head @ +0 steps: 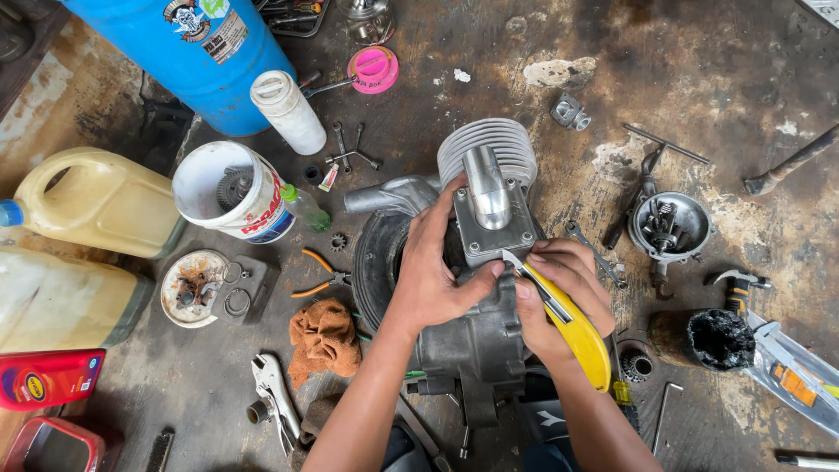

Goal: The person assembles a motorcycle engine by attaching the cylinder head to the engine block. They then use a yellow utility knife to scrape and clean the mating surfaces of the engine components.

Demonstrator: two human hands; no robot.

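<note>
Your left hand (434, 271) pressed flat on the gray metal engine (476, 262) that sat between your two hands. Your right hand (559, 293) was closed tight around a yellow utility knife (572, 325), and its blade tip touched the engine's flat square plate. Behind your hands, the engine's round top had thin, shiny ribs. Far off past your left hand, a white plastic bucket (229, 190) held a dark toothed gear. Nearer that hand lay a rusty round tin lid (190, 288) with small dirty parts and a soft, crumpled orange rag (323, 339). Beside your right hand, a metal bowl (671, 227) held small parts, and a dark cup (715, 339) held black gunk.
</note>
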